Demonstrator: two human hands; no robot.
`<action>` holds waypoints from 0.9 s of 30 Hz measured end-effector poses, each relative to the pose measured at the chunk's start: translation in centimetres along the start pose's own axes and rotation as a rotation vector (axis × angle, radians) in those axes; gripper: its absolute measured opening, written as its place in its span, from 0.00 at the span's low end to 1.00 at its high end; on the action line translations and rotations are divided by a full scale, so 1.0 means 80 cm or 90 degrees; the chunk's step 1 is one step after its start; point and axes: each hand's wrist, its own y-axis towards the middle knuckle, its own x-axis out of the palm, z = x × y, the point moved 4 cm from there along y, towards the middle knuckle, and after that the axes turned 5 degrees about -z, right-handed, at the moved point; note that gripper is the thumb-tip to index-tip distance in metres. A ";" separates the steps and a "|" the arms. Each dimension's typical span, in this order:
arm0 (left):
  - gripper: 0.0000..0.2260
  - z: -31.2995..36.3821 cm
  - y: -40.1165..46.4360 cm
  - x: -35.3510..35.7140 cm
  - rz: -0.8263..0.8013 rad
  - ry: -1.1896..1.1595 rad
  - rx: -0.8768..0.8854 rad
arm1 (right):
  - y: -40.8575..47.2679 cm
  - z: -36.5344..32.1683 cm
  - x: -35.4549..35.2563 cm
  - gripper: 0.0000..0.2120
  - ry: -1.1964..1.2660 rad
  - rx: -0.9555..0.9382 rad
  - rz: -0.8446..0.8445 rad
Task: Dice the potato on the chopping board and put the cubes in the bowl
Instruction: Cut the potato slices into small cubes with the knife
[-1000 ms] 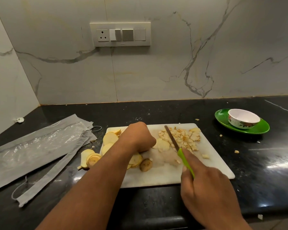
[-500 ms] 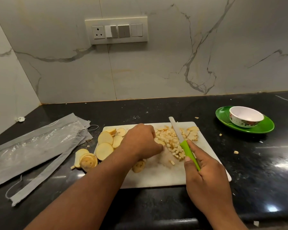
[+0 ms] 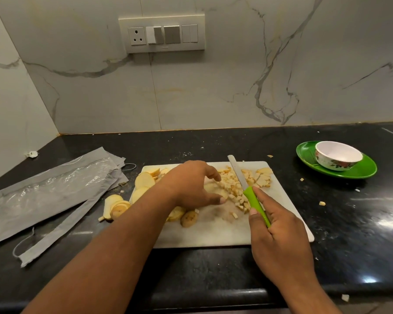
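While gripping knife [image 3: 247, 189], right hand [image 3: 279, 241] beside potato cubes [image 3: 233, 189].

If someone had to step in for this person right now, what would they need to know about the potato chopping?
Right hand grips the green-handled knife, blade lying across the pile of potato cubes on the chopping board.
Left hand hovers over the board beside the cubes, fingers loosely spread, holding nothing.
Uncut potato slices lie at the board's left end, some spilled onto the counter.
The bowl sits on a green plate to the right; no cubes show in it.
Done: part of the potato is diced.
Left: dice the remaining slices, move all cubes to the bowl, pick up stray bits from the counter.
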 end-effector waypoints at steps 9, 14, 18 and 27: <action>0.13 0.014 0.002 0.008 0.017 0.005 0.035 | -0.001 -0.002 0.001 0.23 -0.018 0.010 -0.009; 0.09 0.010 0.006 0.011 -0.001 -0.006 0.045 | -0.002 -0.005 0.001 0.22 -0.018 0.014 -0.011; 0.07 0.007 0.005 0.006 -0.015 -0.007 0.061 | -0.004 -0.009 0.000 0.22 -0.032 0.012 -0.014; 0.14 -0.021 -0.005 -0.009 -0.032 -0.079 0.107 | -0.010 -0.021 0.002 0.24 -0.146 -0.011 -0.047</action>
